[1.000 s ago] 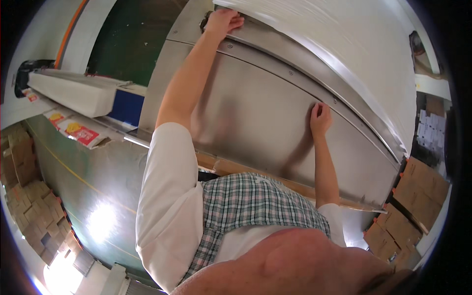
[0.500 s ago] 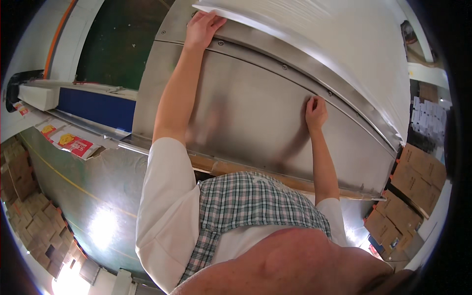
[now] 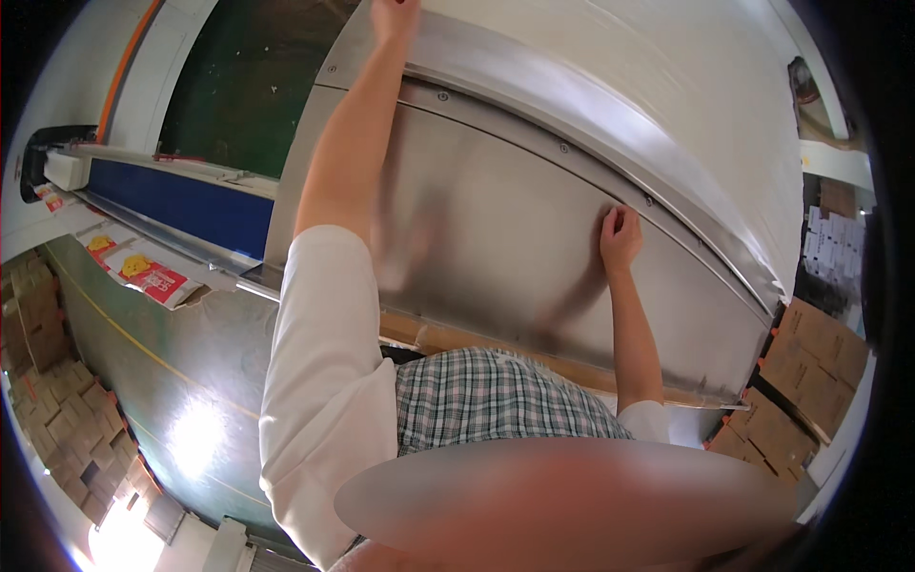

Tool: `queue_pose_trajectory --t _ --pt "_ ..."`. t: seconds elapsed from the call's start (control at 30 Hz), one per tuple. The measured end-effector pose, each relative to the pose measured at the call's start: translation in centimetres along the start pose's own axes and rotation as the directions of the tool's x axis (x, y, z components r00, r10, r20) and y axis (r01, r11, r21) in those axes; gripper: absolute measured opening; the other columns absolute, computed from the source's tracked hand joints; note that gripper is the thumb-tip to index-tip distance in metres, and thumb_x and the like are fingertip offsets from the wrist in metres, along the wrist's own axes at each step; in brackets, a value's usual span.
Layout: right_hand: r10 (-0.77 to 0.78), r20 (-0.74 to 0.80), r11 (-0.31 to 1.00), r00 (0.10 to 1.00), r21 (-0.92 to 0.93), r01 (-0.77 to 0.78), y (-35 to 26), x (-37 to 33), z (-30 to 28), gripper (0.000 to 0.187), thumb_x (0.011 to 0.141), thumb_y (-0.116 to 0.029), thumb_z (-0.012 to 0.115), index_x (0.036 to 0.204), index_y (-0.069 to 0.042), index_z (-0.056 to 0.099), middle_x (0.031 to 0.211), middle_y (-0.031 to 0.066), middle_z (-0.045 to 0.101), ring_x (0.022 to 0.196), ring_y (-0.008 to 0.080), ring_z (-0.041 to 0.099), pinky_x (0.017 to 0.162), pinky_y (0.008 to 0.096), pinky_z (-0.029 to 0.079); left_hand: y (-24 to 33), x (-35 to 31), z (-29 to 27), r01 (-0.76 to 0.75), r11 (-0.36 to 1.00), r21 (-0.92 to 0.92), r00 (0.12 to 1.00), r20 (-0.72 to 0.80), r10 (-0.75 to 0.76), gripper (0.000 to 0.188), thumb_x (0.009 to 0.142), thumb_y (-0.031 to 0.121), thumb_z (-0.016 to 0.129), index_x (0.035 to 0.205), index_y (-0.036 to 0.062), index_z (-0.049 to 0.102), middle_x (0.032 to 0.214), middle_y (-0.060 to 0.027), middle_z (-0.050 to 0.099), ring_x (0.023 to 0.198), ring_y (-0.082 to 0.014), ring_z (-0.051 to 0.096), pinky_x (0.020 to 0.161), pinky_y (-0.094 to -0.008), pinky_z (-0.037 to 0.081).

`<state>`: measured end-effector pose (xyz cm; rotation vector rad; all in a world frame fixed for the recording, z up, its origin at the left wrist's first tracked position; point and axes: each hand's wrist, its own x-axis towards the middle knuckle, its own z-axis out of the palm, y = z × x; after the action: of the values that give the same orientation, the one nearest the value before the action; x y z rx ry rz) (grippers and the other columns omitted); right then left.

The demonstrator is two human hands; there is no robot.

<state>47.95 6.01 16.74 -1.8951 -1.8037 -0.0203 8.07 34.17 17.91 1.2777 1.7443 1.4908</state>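
Note:
A wide stainless steel panel (image 3: 496,210) slopes up before me, with a row of screws along its upper strip. Beyond its top edge lies a white, plastic-looking sheet (image 3: 667,67). My left hand (image 3: 393,17) reaches to the upper edge of the view, near the sheet's left end; its fingers are mostly cut off there, so its grip is hidden. My right hand (image 3: 620,236) rests against the panel below the screws, with fingers curled in and nothing visible in them.
On the left, a blue belt (image 3: 176,205) runs between metal rails, with torn red-and-white printed cardboard (image 3: 138,265) beside it. Cardboard cartons (image 3: 815,348) are stacked at the right, and more stacks (image 3: 71,419) stand on the far-left floor. A wooden-coloured edge (image 3: 457,341) borders the panel near me.
My left hand has moved up and away from the sheet's near edge, which has shifted farther from me. My right hand stays at almost the same spot on the panel.

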Motion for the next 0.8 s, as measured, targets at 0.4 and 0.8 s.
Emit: queue_pose_trajectory --t 0.4,0.8 --pt "-0.007 0.018 1.000 1.000 0.028 0.006 0.2 0.5 -0.7 0.007 0.080 -0.011 0.055 0.082 -0.005 0.052 0.070 0.0092 0.053 0.058 0.0249 0.053 0.051 0.0331 0.042 2.8 0.8 4.2 0.210 0.937 -0.278 0.970 -0.061 -0.235 0.039 0.086 0.028 0.046 0.109 -0.0027 0.055 0.107 -0.0203 0.057 0.102 -0.0303 0.052 0.089 -0.0346 0.037" --pt "-0.149 0.192 0.909 0.970 0.413 0.057 -6.4 3.2 -3.5 0.017 0.079 -0.003 0.056 0.096 -0.006 0.058 0.078 0.0074 0.057 0.062 0.0151 0.053 0.056 0.0245 0.043 0.0 -0.7 1.7 0.284 0.877 -0.388 0.950 0.241 -0.201 0.022 0.079 0.021 0.049 0.080 0.0026 0.061 0.075 -0.0036 0.058 0.073 -0.0144 0.051 0.067 -0.0269 0.039"
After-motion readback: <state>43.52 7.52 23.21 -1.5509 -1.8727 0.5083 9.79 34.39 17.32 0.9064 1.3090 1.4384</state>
